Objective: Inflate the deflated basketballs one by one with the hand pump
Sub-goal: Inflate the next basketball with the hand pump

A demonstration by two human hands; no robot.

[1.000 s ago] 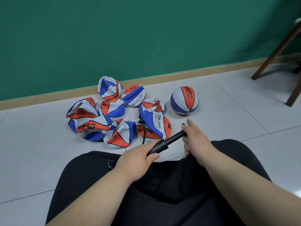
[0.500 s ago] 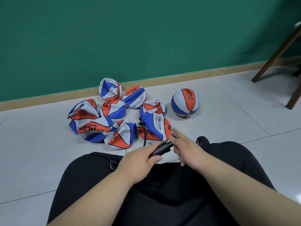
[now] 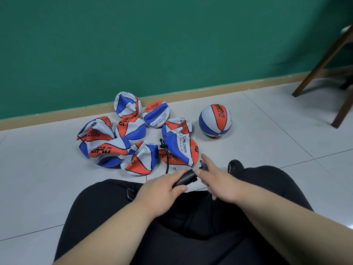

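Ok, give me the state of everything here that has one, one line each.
hand pump, handle pushed in
hose, runs from the pump to the CHILDREN ball, connection unclear
CHILDREN ball, deflated and crumpled
other balls in the pile, deflated
round ball, inflated
left hand, grips the pump barrel
right hand, holds the pump handle

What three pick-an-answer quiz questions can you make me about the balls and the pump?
1. Next to the flat balls, the round ball sits: A) on their left B) on their right C) on top.
2. The wall is: A) green B) yellow C) pink.
3. The left hand is: A) flat on the floor B) holding a ball C) gripping the pump.
Answers: 1 B, it sits alone right of the pile; 2 A, green fills the background; 3 C, its fingers wrap the black tube.
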